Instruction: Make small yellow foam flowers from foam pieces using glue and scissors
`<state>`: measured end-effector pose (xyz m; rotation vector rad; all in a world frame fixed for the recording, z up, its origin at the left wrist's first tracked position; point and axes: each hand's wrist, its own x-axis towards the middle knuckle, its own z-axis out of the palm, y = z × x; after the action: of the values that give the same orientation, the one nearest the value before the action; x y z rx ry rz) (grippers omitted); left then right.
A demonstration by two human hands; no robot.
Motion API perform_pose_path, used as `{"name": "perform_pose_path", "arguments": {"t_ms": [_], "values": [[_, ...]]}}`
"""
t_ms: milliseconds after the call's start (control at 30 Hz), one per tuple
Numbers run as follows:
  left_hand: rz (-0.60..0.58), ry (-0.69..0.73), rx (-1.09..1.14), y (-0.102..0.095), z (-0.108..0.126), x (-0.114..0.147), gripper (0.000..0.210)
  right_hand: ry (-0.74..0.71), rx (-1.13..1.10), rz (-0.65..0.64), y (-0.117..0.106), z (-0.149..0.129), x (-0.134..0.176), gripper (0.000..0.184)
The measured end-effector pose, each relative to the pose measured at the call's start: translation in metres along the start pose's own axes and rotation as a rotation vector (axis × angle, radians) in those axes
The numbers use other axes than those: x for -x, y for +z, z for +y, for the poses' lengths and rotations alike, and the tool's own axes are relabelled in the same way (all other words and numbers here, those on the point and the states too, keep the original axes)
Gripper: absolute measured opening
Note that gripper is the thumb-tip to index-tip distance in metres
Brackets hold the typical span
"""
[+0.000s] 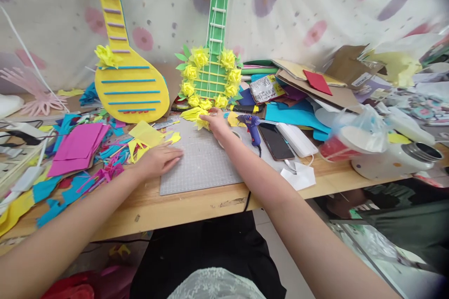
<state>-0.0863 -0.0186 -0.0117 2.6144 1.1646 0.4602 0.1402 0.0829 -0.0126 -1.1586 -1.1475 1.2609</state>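
Note:
My right hand (217,122) reaches to the far edge of the grey cutting mat (199,168) and grips a small yellow paper flower (202,122) just below the green craft guitar (213,67). That guitar leans upright on the wall, ringed with yellow paper flowers (199,58) and green leaves. My left hand (159,160) lies flat, fingers together, on the mat's left edge, beside cut yellow paper pieces (145,136). A yellow craft guitar (131,86) with blue stripes stands to the left.
A blue glue gun (253,127) and a black phone (275,141) lie right of the mat. Pink felt sheets (79,147) and colourful scraps cover the left of the wooden table (196,205). Cardboard, a red-lidded tub (345,147) and a white appliance (396,159) crowd the right.

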Motion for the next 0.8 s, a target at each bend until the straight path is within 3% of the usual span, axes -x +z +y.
{"name": "perform_pose_path", "arguments": {"t_ms": [133,233,300,367,467,567,667,800], "values": [[0.265,-0.269,-0.067,-0.024,-0.013,0.005,0.021,0.032,-0.005,-0.065,0.020,-0.003,0.000,0.090],[0.433,-0.451,0.022,-0.035,-0.015,-0.018,0.029,-0.084,0.062,-0.142,0.029,-0.003,0.003,0.094],[0.524,-0.555,0.219,-0.037,-0.013,-0.040,0.039,-0.167,0.095,-0.196,0.031,-0.003,0.005,0.094],[0.525,-0.647,0.559,-0.036,-0.010,-0.063,0.054,-0.230,0.112,-0.243,0.032,-0.003,0.007,0.094],[0.412,-0.758,0.932,-0.030,-0.005,-0.086,0.067,-0.243,0.116,-0.286,0.033,-0.004,0.008,0.094],[0.363,-0.772,0.983,-0.024,-0.005,-0.095,0.063,-0.217,0.117,-0.290,0.034,-0.005,0.008,0.096],[0.391,-0.797,0.987,-0.022,-0.009,-0.096,0.055,-0.195,0.121,-0.313,0.029,-0.007,0.009,0.098],[0.437,-0.863,1.119,-0.024,-0.016,-0.096,0.042,-0.207,0.127,-0.286,0.005,-0.010,0.014,0.093]]}}
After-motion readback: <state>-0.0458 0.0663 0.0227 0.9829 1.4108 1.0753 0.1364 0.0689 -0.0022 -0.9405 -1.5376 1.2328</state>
